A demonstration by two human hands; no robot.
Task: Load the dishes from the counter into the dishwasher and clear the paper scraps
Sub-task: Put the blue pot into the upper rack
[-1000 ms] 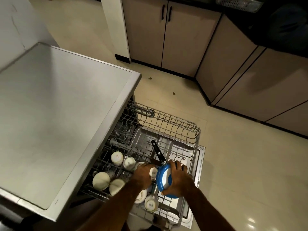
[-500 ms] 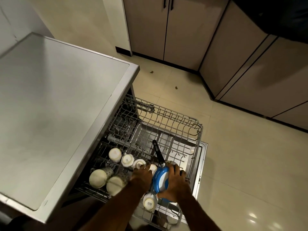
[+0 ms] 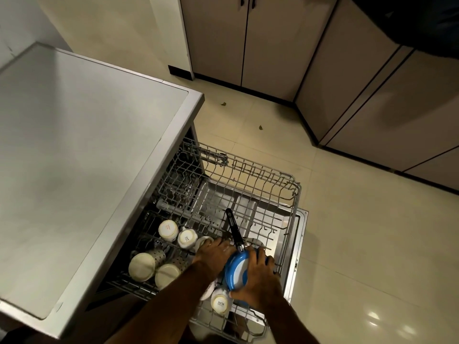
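Note:
A small blue pan (image 3: 236, 271) with a black handle (image 3: 233, 228) stands on its edge in the pulled-out wire rack (image 3: 273, 192) of the dishwasher. My right hand (image 3: 258, 276) grips the pan's rim from the right. My left hand (image 3: 213, 254) rests among the cups just left of the pan; what its fingers touch is hidden. Several upturned white cups (image 3: 168, 230) and two pale bowls (image 3: 141, 266) sit in the rack's left part. Another white cup (image 3: 219, 303) lies below the pan.
The dishwasher's steel top (image 3: 74, 145) fills the left. Its open door (image 3: 299, 234) lies under the rack. Beige cabinets (image 3: 248, 40) run along the back and right. Two small scraps (image 3: 223, 104) lie on the tiled floor (image 3: 360, 244).
The pan has sunk a little deeper into the rack with my right hand still on it. My left hand stays beside it. The camera has tilted slightly down.

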